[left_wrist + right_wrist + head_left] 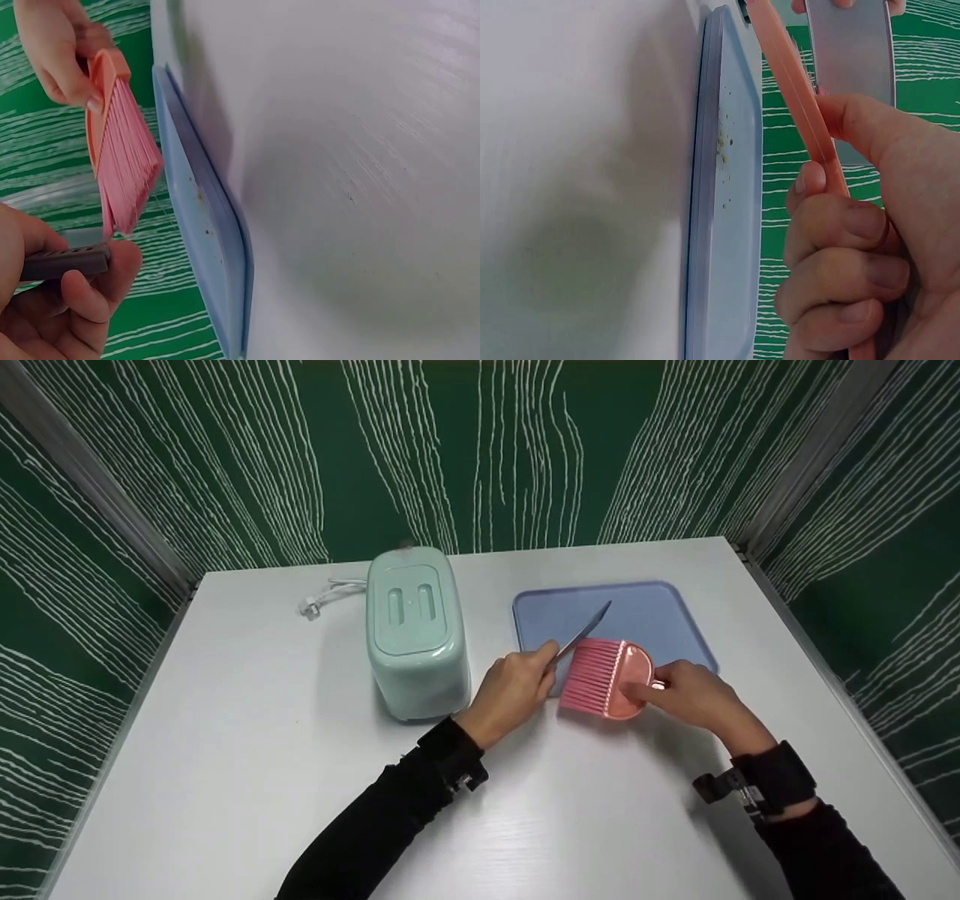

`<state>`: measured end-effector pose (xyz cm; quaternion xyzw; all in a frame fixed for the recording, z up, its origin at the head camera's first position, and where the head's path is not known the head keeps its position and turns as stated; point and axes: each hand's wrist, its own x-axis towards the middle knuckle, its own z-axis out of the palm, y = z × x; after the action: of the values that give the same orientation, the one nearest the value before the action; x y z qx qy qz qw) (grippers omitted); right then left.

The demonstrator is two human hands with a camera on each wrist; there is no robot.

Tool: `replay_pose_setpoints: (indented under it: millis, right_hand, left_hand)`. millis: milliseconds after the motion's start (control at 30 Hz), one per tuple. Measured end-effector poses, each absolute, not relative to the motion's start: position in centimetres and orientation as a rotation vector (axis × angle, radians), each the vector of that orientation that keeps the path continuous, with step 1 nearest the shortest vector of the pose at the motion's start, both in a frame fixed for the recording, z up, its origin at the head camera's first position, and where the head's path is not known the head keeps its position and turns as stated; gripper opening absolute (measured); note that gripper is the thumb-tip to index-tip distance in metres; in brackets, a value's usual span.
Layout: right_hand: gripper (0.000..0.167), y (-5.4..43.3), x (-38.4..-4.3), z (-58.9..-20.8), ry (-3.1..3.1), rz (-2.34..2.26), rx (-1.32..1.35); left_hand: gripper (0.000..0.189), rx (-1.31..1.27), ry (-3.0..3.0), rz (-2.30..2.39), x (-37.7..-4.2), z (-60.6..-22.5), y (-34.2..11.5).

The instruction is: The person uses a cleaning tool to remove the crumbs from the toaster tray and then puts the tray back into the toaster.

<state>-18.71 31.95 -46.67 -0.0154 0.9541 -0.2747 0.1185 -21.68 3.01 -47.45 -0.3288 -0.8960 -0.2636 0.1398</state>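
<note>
**Held up at the near edge of a shallow, rimmed blue plastic tray [651, 604]**

Left hand [514, 682] is clamped on the dark, holed handle [67, 262] of a wide, flat metallic-looking scraper [589, 626]. Right hand [694, 695] grips a half-round coral plastic brush [636, 675], its pink bristles [592, 676] angled towards the blade, probably so loose bits drop among the tray's gritty brownish crumbs [724, 154].

Specks [724, 152] in the blue tray [735, 262], cut off below in both wrist views, are too small to identify.
</note>
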Motion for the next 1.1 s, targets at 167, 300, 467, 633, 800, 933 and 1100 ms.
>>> replay_pose_setpoints:
  millis: [167,300,467,633,800,933,1100]
  right_hand:
    - [0.056,32.4,-18.9,-46.9,2.805,-0.793,-0.013]
    - [0.062,32.7,-19.0,-47.1,2.796,-0.790,0.038]
    - [0.064,33.0,-19.0,-47.0,2.795,-0.806,0.075]
    - [0.063,33.1,-18.9,-46.9,2.795,-0.804,0.093]
    - [0.061,33.2,-18.8,-46.9,2.796,-0.788,0.084]
    - [0.061,33.1,-18.6,-46.7,2.805,-0.791,0.080]
    - [0.062,32.8,-18.5,-46.4,2.816,-0.810,0.077]
  left_hand:
    - [0.005,-0.989,-2.565,-0.720,-21.6,-47.5,3.0]
    - [0.005,-1.009,-2.543,-0.689,-21.4,-47.4,3.0]
    - [0.004,-1.023,-2.523,-0.641,-21.4,-47.4,3.0]
    - [0.005,-1.019,-2.515,-0.593,-21.4,-47.5,3.0]
    - [0.004,-1.001,-2.517,-0.570,-21.5,-47.5,3.0]
    - [0.006,-0.993,-2.524,-0.567,-21.5,-47.6,2.9]
    - [0.006,-0.986,-2.535,-0.555,-21.5,-47.7,2.9]
